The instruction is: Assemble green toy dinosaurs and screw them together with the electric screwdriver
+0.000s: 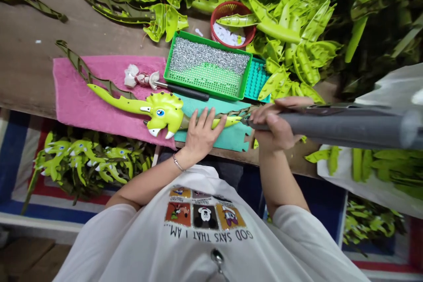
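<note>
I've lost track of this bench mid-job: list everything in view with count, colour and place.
Dinosaur-head piece: one, yellow-green, across cloth and mat
Pink cloth: one, left
Mat: one, teal, centre
Driver: one, grey, in right grip
Black-handled tool: one, beside green tray
Green tray: one, centre
Screws: many, silver, in green tray
Small tray: one, teal, right of green tray
Basket: one, red, behind green tray
Shell parts: many, yellow-green, far side
Similar heads: several, yellow-green, lower left
White sheeting: count unclear, right
Table: one, brown
Left hand: one, on piece
Right hand: one, around driver
</note>
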{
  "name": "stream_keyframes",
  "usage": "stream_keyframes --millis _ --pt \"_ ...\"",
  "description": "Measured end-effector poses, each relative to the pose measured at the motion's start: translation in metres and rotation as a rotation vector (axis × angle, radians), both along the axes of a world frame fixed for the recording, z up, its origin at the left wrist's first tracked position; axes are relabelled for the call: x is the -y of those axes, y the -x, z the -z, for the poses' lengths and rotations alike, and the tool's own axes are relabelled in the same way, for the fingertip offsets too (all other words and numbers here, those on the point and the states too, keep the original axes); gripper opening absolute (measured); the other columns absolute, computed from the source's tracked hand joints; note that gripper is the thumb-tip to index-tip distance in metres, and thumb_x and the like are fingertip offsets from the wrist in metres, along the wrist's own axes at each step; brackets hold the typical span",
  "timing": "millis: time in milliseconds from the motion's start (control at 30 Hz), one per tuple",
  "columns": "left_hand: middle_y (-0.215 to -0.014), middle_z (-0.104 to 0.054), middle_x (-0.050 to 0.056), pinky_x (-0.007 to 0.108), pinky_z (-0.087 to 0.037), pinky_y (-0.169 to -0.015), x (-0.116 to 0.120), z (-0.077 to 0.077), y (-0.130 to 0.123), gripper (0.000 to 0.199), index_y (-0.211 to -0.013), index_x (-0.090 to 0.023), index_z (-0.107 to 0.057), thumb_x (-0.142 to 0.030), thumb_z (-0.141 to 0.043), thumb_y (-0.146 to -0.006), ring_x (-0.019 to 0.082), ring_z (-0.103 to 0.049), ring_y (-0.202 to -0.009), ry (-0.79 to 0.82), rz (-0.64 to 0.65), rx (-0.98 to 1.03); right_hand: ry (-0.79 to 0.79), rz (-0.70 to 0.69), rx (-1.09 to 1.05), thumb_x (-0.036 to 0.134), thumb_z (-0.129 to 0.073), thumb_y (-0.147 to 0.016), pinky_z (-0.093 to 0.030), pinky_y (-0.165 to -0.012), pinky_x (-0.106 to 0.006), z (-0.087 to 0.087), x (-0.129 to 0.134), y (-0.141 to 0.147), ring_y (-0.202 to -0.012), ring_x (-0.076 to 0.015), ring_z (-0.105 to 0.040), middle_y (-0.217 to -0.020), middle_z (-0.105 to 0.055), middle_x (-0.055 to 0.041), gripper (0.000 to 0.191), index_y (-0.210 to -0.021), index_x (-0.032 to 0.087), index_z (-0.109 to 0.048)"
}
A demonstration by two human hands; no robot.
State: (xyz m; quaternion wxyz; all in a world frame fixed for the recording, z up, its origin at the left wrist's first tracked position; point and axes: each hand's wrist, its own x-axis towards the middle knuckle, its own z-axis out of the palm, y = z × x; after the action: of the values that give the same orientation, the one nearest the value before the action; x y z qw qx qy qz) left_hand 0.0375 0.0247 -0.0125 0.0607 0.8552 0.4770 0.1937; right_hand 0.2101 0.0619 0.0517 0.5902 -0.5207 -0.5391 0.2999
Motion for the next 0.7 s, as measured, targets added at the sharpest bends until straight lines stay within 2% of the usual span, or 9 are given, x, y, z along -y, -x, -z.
stream_keyframes --millis 100,200,300,467,600,700 --pt "-0.145 -0.058 0.016 0.061 -0.039 -0.115 0.000 0.000 0.000 0.046 -0.143 -0.027 -0.054 -0.014 -0.054 -0.098 0.031 -0.053 -0.139 -0.008 -0.002 0.008 -0.132 0.045 -0.051 0.053 -0.060 -0.077 -0.041 -0.046 -0.035 0.003 0.006 0.008 -0.038 -0.0168 -0.040 -0.049 -0.037 0.0085 0.031 -0.090 0.029 -0.046" --pt "-0.146 -0.057 0.017 0.061 -0.039 -0.116 0.000 0.000 0.000 0.048 -0.144 -0.027 -0.053 -0.013 -0.053 -0.098 0.031 -0.052 -0.139 -0.008 0.008 0.001 -0.154 0.017 -0.040 0.051 -0.061 -0.079 -0.042 -0.044 -0.034 0.008 0.003 0.012 -0.037 -0.0161 -0.042 -0.049 -0.039 0.0088 0.028 -0.088 0.030 -0.045" --pt "-0.146 -0.058 0.016 0.060 -0.039 -0.115 0.001 0.001 0.000 0.048 -0.144 -0.027 -0.053 -0.012 -0.051 -0.098 0.031 -0.053 -0.138 -0.042 0.002 -0.013 -0.130 -0.090 -0.111 0.046 -0.067 -0.079 -0.044 -0.045 -0.033 0.012 0.002 0.010 -0.040 -0.0158 -0.048 -0.051 -0.047 0.0084 0.027 -0.084 0.030 -0.046" --pt "-0.141 -0.062 0.017 0.055 -0.045 -0.110 0.002 0.004 0.001 0.045 -0.140 -0.025 -0.057 -0.011 -0.051 -0.097 0.032 -0.058 -0.133 -0.170 -0.008 -0.039 0.027 -0.337 -0.137 0.044 -0.076 -0.073 -0.046 -0.044 -0.034 0.010 -0.002 0.002 -0.043 -0.0163 -0.052 -0.051 -0.055 0.0070 0.030 -0.077 0.030 -0.050" --pt "-0.143 -0.060 0.017 0.056 -0.045 -0.109 0.001 0.005 0.002 0.047 -0.141 -0.025 -0.055 -0.009 -0.049 -0.097 0.033 -0.057 -0.134 -0.124 0.017 -0.040 0.077 -0.549 -0.161 0.039 -0.075 -0.075 -0.045 -0.041 -0.031 0.004 -0.011 -0.001 -0.040 -0.0143 -0.051 -0.050 -0.056 0.0065 0.025 -0.074 0.027 -0.054" --pt "-0.143 -0.060 0.016 0.057 -0.044 -0.109 0.001 0.001 0.000 0.044 -0.140 -0.026 -0.056 -0.015 -0.051 -0.098 0.033 -0.056 -0.134 -0.043 0.016 -0.021 0.029 -0.514 -0.169 0.041 -0.076 -0.074 -0.044 -0.040 -0.029 -0.004 -0.018 -0.003 -0.039 -0.0143 -0.051 -0.049 -0.057 0.0077 0.024 -0.081 0.026 -0.059"
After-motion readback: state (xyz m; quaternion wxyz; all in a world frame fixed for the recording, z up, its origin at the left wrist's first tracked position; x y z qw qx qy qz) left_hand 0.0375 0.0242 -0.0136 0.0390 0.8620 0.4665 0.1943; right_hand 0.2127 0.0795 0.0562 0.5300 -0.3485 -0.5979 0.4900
